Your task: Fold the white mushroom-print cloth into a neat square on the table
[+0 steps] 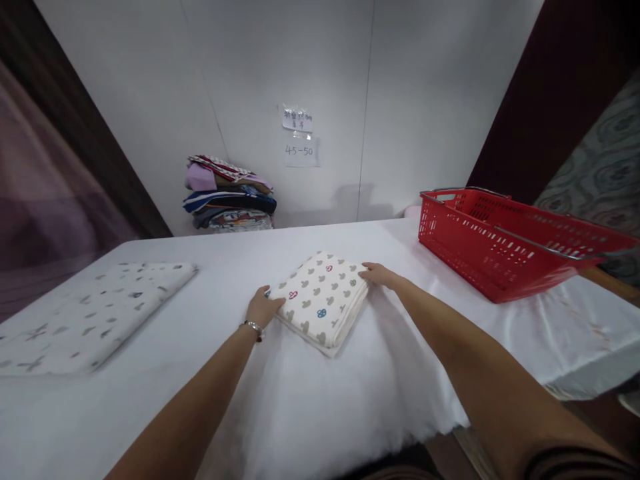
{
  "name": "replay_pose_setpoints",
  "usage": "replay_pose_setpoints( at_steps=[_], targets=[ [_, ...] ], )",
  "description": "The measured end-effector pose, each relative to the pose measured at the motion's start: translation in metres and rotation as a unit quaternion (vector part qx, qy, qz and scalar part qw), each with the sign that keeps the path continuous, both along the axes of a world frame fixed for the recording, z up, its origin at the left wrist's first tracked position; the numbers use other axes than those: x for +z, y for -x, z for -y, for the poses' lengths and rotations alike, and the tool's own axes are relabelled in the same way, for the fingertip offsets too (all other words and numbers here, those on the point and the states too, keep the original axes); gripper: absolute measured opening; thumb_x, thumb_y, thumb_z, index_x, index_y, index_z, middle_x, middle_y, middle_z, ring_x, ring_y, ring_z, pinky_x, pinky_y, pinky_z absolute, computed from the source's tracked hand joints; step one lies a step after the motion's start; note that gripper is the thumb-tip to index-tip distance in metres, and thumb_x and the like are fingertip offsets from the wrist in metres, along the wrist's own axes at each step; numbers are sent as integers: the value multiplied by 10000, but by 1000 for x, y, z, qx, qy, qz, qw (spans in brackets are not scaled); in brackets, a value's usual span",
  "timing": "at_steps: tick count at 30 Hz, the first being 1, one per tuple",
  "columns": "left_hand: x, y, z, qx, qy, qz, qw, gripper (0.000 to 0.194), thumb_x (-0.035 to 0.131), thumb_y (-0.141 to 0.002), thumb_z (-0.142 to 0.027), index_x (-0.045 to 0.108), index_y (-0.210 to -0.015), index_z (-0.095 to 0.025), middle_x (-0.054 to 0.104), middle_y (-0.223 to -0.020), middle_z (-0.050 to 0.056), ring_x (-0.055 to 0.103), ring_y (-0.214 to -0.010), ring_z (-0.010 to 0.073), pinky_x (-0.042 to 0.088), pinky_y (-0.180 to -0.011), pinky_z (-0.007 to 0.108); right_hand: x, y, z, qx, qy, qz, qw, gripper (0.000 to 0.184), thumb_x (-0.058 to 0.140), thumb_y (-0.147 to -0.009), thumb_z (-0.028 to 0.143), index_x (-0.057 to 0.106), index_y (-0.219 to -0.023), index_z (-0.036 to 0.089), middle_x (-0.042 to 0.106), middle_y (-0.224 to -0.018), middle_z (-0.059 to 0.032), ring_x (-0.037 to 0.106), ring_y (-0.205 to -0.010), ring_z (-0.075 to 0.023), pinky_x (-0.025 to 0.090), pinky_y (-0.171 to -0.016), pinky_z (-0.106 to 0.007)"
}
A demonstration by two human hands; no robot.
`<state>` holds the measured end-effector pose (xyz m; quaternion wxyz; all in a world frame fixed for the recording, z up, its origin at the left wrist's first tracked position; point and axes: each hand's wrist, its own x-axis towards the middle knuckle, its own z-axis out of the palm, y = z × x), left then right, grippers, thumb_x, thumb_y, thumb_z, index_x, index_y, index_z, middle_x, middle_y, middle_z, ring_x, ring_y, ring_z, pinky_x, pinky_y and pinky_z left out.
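A folded cream cloth [320, 293] printed with grey, red, blue and green mushroom shapes lies turned cornerwise on the white-covered table [320, 407]. My left hand [263, 308], with a bracelet at its wrist, grips the cloth's left corner, thumb on top and fingers partly hidden at the edge. At the opposite corner, my right hand [383, 275] pinches the folded layers. The cloth is a thick, layered square whose stacked edges show along the front right side.
On the left lies another folded white patterned cloth [95, 313]. A red plastic basket [465, 247] with metal handles stands at the right. Behind, a pile of folded fabrics [227, 197] rests against the wall, near paper notes [302, 152].
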<state>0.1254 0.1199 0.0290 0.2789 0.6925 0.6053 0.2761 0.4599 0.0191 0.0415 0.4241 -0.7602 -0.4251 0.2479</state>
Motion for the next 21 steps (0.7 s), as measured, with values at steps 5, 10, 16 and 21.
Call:
replay_pose_setpoints(
  at_steps=[5, 10, 16, 21],
  targets=[
    [9, -13, -32, -46, 2, -32, 998, 638, 688, -645, -238, 474, -1238, -137, 613, -1151, 124, 583, -1042, 254, 449, -906, 340, -21, 11, 28, 15, 27, -18, 999, 463, 751, -571, 246, 670, -1023, 184, 687, -868, -46, 623, -749, -199, 476, -664, -281],
    [12, -29, -55, -84, 17, -47, 995, 605, 671, -686, -267, 477, -1240, -119, 563, -1227, 144, 553, -1093, 258, 430, -923, 334, -36, 35, 87, 22, 62, 57, 996, 742, 682, -684, 471, 436, -1339, 224, 643, -807, -14, 586, -651, -162, 458, -610, -278],
    [20, -18, 10, -188, -137, -35, 972, 376, 575, -778, -373, 584, -1104, -186, 610, -1107, 70, 567, -990, 208, 443, -889, 337, -14, 56, 99, 96, -143, 239, 956, 301, 499, -868, 397, 619, -1089, 232, 614, -1044, -73, 554, -956, -211, 453, -792, -339],
    [10, -8, 83, -324, -213, -34, 921, 198, 540, -830, -367, 659, -878, -216, 644, -939, 30, 562, -901, 175, 449, -824, 320, -3, 80, 80, 263, -200, 273, 904, 163, 538, -871, 316, 680, -886, 236, 669, -890, -42, 569, -885, -190, 432, -810, -338]
  ],
)
